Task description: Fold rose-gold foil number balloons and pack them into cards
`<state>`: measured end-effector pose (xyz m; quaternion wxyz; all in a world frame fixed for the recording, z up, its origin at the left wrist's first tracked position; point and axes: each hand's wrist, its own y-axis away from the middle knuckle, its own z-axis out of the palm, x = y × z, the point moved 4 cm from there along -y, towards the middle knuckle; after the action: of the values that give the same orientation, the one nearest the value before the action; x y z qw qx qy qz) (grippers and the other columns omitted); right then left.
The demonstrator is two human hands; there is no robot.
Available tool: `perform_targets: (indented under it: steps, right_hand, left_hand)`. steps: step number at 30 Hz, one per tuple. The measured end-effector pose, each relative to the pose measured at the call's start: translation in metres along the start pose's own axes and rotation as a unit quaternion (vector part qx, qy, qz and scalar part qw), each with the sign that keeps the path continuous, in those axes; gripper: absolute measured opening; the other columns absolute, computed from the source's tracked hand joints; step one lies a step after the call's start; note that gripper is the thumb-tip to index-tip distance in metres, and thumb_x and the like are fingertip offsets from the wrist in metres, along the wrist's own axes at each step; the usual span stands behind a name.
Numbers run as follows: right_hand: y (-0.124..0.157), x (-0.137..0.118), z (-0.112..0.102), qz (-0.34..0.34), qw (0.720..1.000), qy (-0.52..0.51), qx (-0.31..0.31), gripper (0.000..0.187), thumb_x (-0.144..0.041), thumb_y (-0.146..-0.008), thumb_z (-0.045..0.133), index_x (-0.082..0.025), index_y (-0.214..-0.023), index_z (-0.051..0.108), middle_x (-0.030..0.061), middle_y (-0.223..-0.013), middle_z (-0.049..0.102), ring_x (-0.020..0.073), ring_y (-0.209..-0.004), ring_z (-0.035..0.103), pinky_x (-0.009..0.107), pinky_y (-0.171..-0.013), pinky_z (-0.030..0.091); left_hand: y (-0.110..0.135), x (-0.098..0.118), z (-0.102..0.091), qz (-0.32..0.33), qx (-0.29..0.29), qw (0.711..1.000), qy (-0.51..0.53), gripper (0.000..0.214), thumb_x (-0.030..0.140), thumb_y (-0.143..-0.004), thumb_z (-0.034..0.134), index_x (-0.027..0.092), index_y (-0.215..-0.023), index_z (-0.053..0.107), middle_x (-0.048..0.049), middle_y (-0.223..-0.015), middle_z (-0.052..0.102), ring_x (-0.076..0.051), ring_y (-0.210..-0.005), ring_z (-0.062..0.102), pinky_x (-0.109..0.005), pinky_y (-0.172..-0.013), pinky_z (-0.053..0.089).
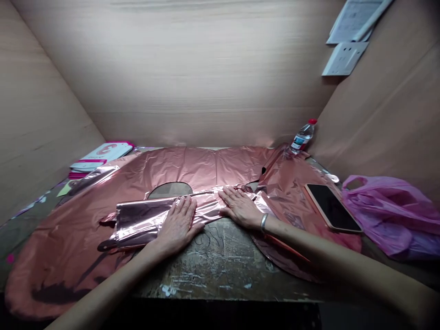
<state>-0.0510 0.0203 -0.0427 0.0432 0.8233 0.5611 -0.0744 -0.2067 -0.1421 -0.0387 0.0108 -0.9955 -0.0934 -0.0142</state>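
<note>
Bare forearms (343,256) come closest in the head view, entering from seven and four o'clock; between them, at six o'clock, shows the scuffed table (213,266); beyond it lies the folded foil (139,222), a shiny pink strip running roughly from nine to three o'clock, on top of a large foil sheet (72,238) (whether strip and sheet are one piece, I cannot tell). The left hand (178,222) rests palm down near the strip's centre, fingers loosely spread towards one o'clock; the right hand (240,207), with a bracelet (264,222) at its wrist, lies flat on the strip's right part, fingers towards ten o'clock — both are unclenched, laid upon the foil rather than pinching it. By my judgement, the step in hand is smoothing the folded layers flat; the next move calls for even pressure and lined-up edges — such slick film looks apt to slide or spring open. Reckoned from the strip, a phone (335,208) lies at three o'clock, with a purple bag (388,215) farther out; a bottle (303,137) is at two; printed packs (103,156) sit at ten.
</note>
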Motion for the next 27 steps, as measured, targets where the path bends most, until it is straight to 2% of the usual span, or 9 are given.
perform_targets:
  steps: [6, 10, 14, 17, 20, 22, 23, 25, 27]
  right_hand:
    - [0.008, 0.012, -0.003, 0.045, 0.999, 0.021, 0.016, 0.071, -0.061, -0.098, 0.026, -0.017, -0.153, 0.033, 0.0135, -0.159, 0.027, 0.0291, -0.148, 0.019, 0.047, -0.120, 0.010]
    - [0.007, 0.013, -0.003, 0.069, 0.996, 0.038, 0.028, 0.073, -0.067, -0.094, 0.029, -0.021, -0.152, 0.035, 0.0145, -0.159, 0.028, 0.0335, -0.147, 0.019, 0.051, -0.118, 0.009]
    - [0.007, 0.013, -0.004, 0.079, 0.996, 0.040, 0.016, 0.074, -0.068, -0.093, 0.028, -0.021, -0.151, 0.036, 0.0150, -0.158, 0.029, 0.0339, -0.146, 0.021, 0.050, -0.117, 0.010]
    - [0.007, 0.012, -0.007, 0.078, 0.996, 0.041, 0.017, 0.073, -0.067, -0.094, 0.029, -0.021, -0.150, 0.038, 0.0161, -0.158, 0.030, 0.0341, -0.146, 0.023, 0.051, -0.117, 0.012]
    - [0.008, 0.010, -0.009, 0.076, 0.996, 0.037, 0.017, 0.072, -0.066, -0.095, 0.029, -0.021, -0.151, 0.037, 0.0165, -0.158, 0.029, 0.0340, -0.146, 0.023, 0.052, -0.116, 0.012]
    - [0.008, 0.009, -0.010, 0.076, 0.996, 0.037, 0.016, 0.072, -0.066, -0.095, 0.028, -0.021, -0.151, 0.036, 0.0169, -0.158, 0.028, 0.0346, -0.146, 0.023, 0.052, -0.116, 0.013]
    - [0.008, 0.009, -0.010, 0.076, 0.996, 0.037, 0.015, 0.073, -0.066, -0.095, 0.028, -0.021, -0.151, 0.036, 0.0170, -0.159, 0.027, 0.0349, -0.146, 0.022, 0.052, -0.116, 0.013]
    - [0.008, 0.009, -0.010, 0.076, 0.996, 0.039, 0.015, 0.073, -0.067, -0.095, 0.027, -0.021, -0.151, 0.037, 0.0169, -0.158, 0.028, 0.0351, -0.146, 0.023, 0.052, -0.116, 0.012]
    - [0.008, 0.009, -0.009, 0.077, 0.996, 0.041, 0.017, 0.074, -0.067, -0.094, 0.026, -0.021, -0.151, 0.037, 0.0166, -0.158, 0.029, 0.0349, -0.146, 0.024, 0.052, -0.116, 0.012]
  left_hand:
    - [0.032, -0.042, -0.004, -0.110, -0.014, 0.994, -0.023, 0.061, 0.048, -0.101, 0.022, 0.018, -0.153, 0.030, -0.0137, -0.160, 0.022, -0.031, -0.149, 0.016, -0.058, -0.116, 0.018]
    - [0.056, -0.064, -0.009, -0.191, 0.000, 0.980, -0.047, 0.065, 0.058, -0.097, 0.029, 0.023, -0.151, 0.035, -0.0150, -0.159, 0.027, -0.036, -0.147, 0.021, -0.059, -0.114, 0.020]
    - [0.075, -0.085, -0.011, -0.246, -0.001, 0.968, -0.055, 0.078, 0.065, -0.093, 0.029, 0.014, -0.151, 0.035, -0.0205, -0.159, 0.025, -0.039, -0.147, 0.022, -0.055, -0.115, 0.021]
    - [0.081, -0.091, -0.018, -0.266, -0.020, 0.962, -0.050, 0.084, 0.067, -0.091, 0.030, 0.004, -0.144, 0.042, -0.0259, -0.154, 0.032, -0.043, -0.143, 0.027, -0.057, -0.114, 0.022]
    - [0.067, -0.079, -0.039, -0.229, 0.032, 0.972, -0.048, 0.076, 0.062, -0.091, 0.036, 0.005, -0.140, 0.045, -0.0262, -0.152, 0.036, -0.043, -0.143, 0.028, -0.058, -0.113, 0.022]
    - [0.043, -0.062, -0.055, -0.147, 0.069, 0.987, -0.011, 0.066, 0.056, -0.092, 0.040, 0.010, -0.140, 0.044, -0.0215, -0.151, 0.040, -0.036, -0.142, 0.032, -0.053, -0.114, 0.023]
    - [0.028, -0.053, -0.060, -0.106, 0.063, 0.992, 0.024, 0.060, 0.053, -0.092, 0.042, 0.013, -0.137, 0.046, -0.0184, -0.147, 0.045, -0.032, -0.138, 0.038, -0.048, -0.113, 0.027]
    - [-0.007, -0.039, -0.066, -0.063, -0.011, 0.992, 0.110, 0.053, 0.050, -0.090, 0.048, 0.016, -0.131, 0.050, -0.0130, -0.135, 0.057, -0.025, -0.123, 0.053, -0.036, -0.104, 0.039]
    - [-0.038, -0.030, -0.067, -0.069, -0.100, 0.984, 0.133, 0.050, 0.049, -0.080, 0.060, 0.018, -0.119, 0.056, -0.0096, -0.122, 0.064, -0.024, -0.110, 0.059, -0.031, -0.091, 0.045]
